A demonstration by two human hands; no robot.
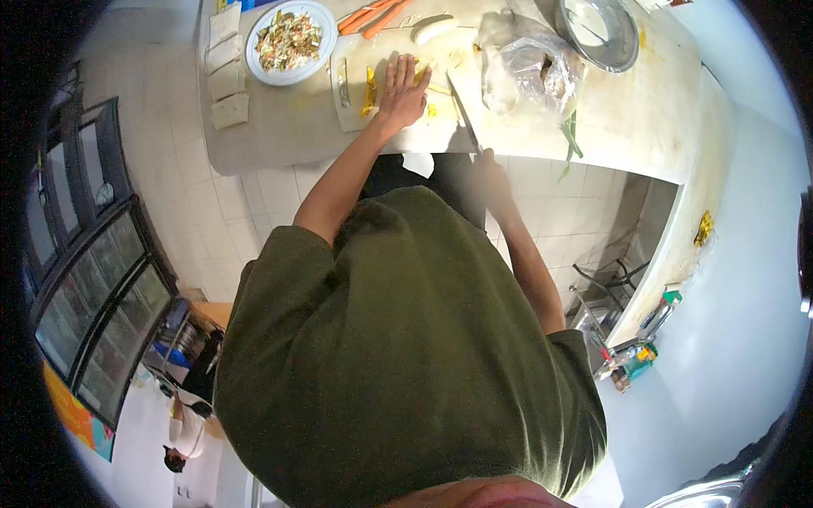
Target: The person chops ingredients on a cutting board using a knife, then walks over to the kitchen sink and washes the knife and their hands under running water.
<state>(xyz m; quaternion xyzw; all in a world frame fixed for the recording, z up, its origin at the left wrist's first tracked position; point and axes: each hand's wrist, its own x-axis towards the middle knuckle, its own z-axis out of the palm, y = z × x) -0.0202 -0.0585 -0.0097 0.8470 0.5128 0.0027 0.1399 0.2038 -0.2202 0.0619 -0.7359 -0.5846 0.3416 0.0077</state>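
My left hand (402, 95) lies with fingers stretched out over a pale cutting board (349, 118), beside yellow pieces (370, 91) that look like banana or peel. Whatever is under its palm is hidden. My right hand (491, 176), blurred, is closed round the handle of a knife (465, 112) at the counter's front edge. The blade points away from me over the board's right part, apart from my left hand. Behind the hands lies a pale, peeled-looking banana (435, 30), next to several carrots (369, 15).
A white plate of chopped mixed vegetables (290, 42) stands at the left, near pale folded squares (229, 80). To the right are a clear plastic bag (542, 72), a metal bowl (622, 55) and green leaves (572, 135) overhanging the edge. Another person (186, 427) is far behind.
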